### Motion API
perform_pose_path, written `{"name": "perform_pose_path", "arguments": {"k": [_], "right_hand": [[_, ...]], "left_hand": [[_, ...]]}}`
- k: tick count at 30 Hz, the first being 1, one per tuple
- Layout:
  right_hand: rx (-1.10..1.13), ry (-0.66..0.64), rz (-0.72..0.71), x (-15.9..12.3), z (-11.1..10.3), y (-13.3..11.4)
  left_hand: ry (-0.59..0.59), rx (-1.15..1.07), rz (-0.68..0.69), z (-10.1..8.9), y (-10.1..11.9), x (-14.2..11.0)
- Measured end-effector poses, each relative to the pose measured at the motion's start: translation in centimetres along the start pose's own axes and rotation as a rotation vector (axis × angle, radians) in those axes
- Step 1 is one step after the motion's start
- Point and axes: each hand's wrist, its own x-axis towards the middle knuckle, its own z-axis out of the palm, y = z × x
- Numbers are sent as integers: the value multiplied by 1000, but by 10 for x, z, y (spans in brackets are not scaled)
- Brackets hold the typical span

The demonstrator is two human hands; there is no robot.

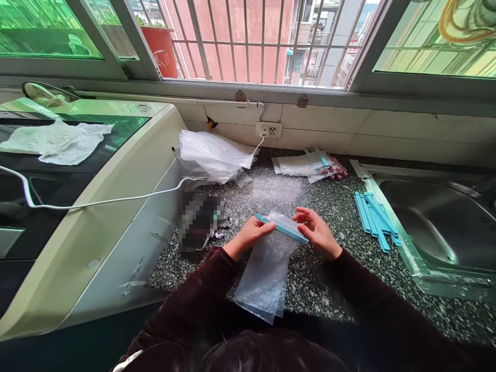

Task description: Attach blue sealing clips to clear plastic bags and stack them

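Note:
My left hand (253,235) is closed on a long light-blue bag clip (289,230), its thumb lying along the top. The clip lies across the upper part of clear plastic bags (265,276), which hang down toward the counter's front edge. At the clip's right end is my right hand (318,233), its fingers apart and its thumb close to or touching the clip. Several more light-blue clips (372,217) lie in a loose pile beside the sink, to the right.
Against the wall lie a stack of clear bags (217,152) and some bags with blue and pink clips (310,165). A blurred-out dark object (199,222) rests left of my hands. The washing machine (127,206) borders the left; a steel sink (445,222) is right. A white cable (155,195) crosses leftward.

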Motion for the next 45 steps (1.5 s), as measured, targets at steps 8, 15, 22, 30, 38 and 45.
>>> {"name": "perform_pose_path", "arguments": {"k": [8,15,22,30,38,45], "right_hand": [[29,-317,325,1,3,-12],[11,-277,300,1,5,-14],[-16,-216,267,1,6,-13],[-20,-211,254,1,7,-12],[-29,-185,229,1,4,-11],[1,-82,216,4,-10,-13]], "left_hand": [[-80,157,91,2,7,-2],[-47,224,154,0,4,0],[95,270,203,-5,8,0],[83,327,243,-6,9,-1],[86,232,156,-5,7,1],[-161,289,-77,-7,5,-1]]}}
